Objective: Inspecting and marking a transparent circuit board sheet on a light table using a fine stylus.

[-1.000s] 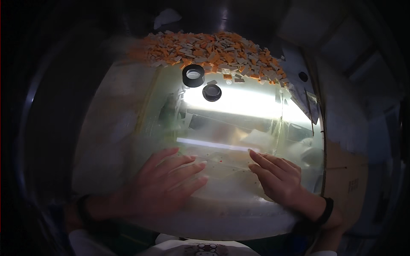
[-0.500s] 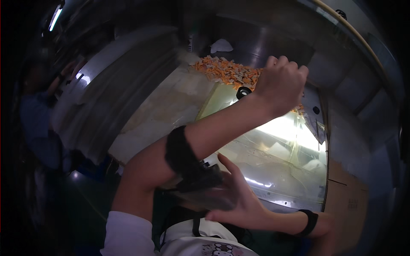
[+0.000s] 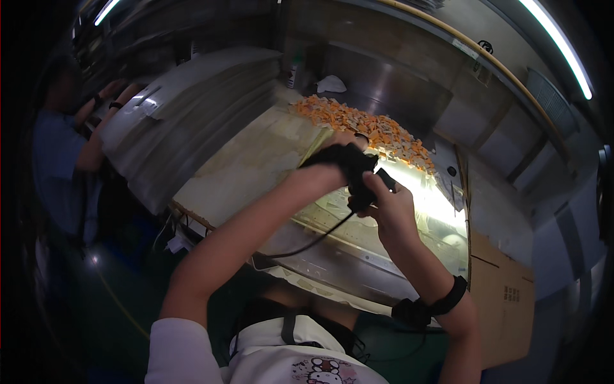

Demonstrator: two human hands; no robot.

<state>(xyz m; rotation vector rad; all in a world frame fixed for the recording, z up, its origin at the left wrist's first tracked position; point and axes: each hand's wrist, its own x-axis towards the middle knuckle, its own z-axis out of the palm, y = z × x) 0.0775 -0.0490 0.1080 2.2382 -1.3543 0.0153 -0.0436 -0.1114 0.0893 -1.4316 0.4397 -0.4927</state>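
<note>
A black strapped device (image 3: 355, 165) sits around my left wrist, a thin black cable (image 3: 314, 243) trailing from it. Behind it, my left hand (image 3: 345, 138) shows only in part; its fingers are hidden. My right hand (image 3: 391, 201) pinches a small black block (image 3: 385, 180) beside that device, thumb and fingers closed. Another black strap (image 3: 449, 297) with a box-like piece goes around my right forearm. Both hands hover over a brightly lit, glassy worktop (image 3: 441, 221).
Orange and pale pieces (image 3: 364, 125) lie heaped along the worktop's far edge. A tall stack of pale sheets (image 3: 192, 115) stands to the left, with another person (image 3: 61, 153) beyond it. A cardboard box (image 3: 502, 301) stands at the right.
My left hand has come down from a raised fist, and the black strap now sits nearer the wrist. My right hand has moved up from low, open fingers to pinching the black block.
</note>
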